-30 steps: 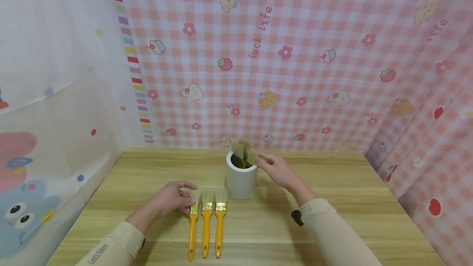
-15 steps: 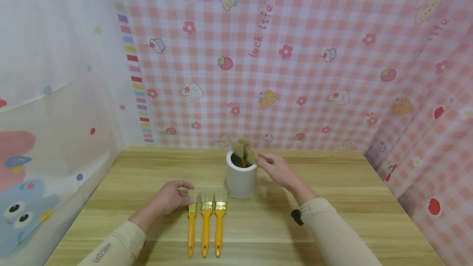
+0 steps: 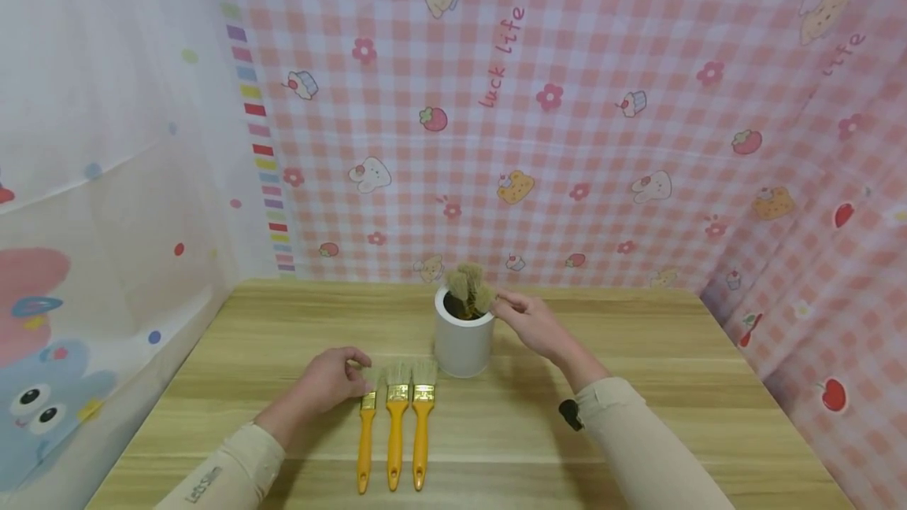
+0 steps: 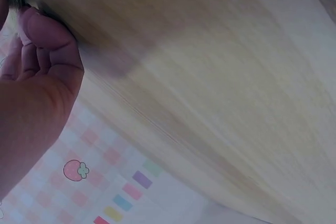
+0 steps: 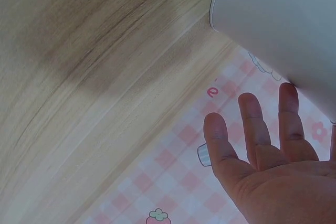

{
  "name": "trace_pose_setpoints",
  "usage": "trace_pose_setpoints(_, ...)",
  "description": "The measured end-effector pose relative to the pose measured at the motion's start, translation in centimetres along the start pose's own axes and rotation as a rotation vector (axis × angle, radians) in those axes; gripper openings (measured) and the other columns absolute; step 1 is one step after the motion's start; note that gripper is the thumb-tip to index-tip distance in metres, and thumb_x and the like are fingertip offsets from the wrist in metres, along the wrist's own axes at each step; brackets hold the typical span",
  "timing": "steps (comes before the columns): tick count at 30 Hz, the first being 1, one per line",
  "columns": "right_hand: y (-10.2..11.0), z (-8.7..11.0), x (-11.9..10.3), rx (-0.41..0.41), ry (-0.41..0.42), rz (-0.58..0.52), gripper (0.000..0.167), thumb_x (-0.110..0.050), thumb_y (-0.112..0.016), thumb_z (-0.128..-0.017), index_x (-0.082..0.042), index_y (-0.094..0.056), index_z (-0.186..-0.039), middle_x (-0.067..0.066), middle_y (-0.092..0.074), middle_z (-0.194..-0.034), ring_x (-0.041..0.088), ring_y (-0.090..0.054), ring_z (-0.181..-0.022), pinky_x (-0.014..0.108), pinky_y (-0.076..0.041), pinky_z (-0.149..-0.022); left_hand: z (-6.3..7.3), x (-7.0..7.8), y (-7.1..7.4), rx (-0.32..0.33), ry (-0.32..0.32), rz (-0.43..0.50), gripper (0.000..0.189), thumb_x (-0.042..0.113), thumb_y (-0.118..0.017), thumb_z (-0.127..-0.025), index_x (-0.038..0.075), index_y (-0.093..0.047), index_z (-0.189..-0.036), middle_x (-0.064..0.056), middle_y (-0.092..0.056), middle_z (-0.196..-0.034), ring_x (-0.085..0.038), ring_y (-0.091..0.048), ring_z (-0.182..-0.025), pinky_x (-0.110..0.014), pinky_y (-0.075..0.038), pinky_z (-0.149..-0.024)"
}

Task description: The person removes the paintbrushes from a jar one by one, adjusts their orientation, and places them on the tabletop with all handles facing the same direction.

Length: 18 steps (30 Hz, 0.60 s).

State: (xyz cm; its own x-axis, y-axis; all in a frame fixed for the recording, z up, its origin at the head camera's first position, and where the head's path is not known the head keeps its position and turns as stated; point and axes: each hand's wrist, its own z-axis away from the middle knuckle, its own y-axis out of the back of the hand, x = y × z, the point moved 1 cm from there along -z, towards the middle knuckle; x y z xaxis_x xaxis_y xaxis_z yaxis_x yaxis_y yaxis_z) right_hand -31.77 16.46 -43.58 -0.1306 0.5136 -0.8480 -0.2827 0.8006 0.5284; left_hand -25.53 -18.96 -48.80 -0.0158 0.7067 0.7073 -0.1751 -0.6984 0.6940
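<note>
Three paintbrushes with orange handles lie side by side on the wooden table [image 3: 638, 384], bristles pointing away from me. My left hand [image 3: 335, 375] curls its thumb and fingers around the head of the leftmost brush [image 3: 365, 439]; in the left wrist view the left hand [image 4: 37, 77] shows bent fingers, blurred. The middle brush [image 3: 394, 431] and the right brush [image 3: 422, 431] lie untouched. Behind them stands a white cup [image 3: 464, 345] with several brushes [image 3: 468, 288] standing bristles up. My right hand [image 3: 531, 323] reaches to the cup's rim, fingers straight, fingertips at the bristles. The right wrist view shows the right hand [image 5: 262, 166] spread beside the cup [image 5: 283, 19].
Pink checked cloth [image 3: 567, 101] hangs behind and to the right of the table. A white cartoon-print curtain [image 3: 106, 179] closes the left side. Bare wood shows to the left and right of the cup and brushes.
My left hand has shifted slightly at the leftmost brush's head, and that brush has moved a little. The right hand stays at the cup's rim.
</note>
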Motion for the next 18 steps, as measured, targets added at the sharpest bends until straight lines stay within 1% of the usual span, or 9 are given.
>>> trace_pose_setpoints(4,-0.04,0.13,-0.17,-0.002,-0.018,-0.009,0.062,-0.052,-0.054,-0.109,-0.022,-0.047,-0.163,0.014,-0.049,-0.166,0.042,-0.044,-0.155,0.065,-0.037,-0.125,0.15,0.05,0.06,0.0,-0.002,0.002,0.037,0.008,-0.085,-0.09,-0.001,-0.07,-0.123,-0.006,-0.067,-0.088,-0.016,-0.056,-0.075,-0.03,-0.048,-0.068)
trace_pose_setpoints(9,-0.14,0.22,-0.24,-0.008,-0.027,-0.025,0.063,-0.052,-0.054,-0.109,-0.021,-0.046,-0.164,0.013,-0.048,-0.167,0.041,-0.044,-0.155,0.065,-0.036,-0.125,0.14,-0.11,-0.09,0.007,0.009,-0.001,0.04,0.009,-0.086,-0.09,0.0,-0.07,-0.125,-0.006,-0.067,-0.089,-0.017,-0.057,-0.077,-0.03,-0.049,-0.068)
trace_pose_setpoints(18,-0.1,0.1,-0.12,-0.005,-0.028,-0.029,0.064,-0.052,-0.053,-0.109,-0.02,-0.045,-0.164,0.015,-0.049,-0.166,0.041,-0.044,-0.155,0.065,-0.037,-0.125,0.1,0.0,-0.32,0.038,-0.002,-0.027,0.043,0.013,-0.087,-0.09,-0.002,-0.069,-0.125,-0.005,-0.067,-0.088,-0.016,-0.057,-0.077,-0.03,-0.049,-0.069)
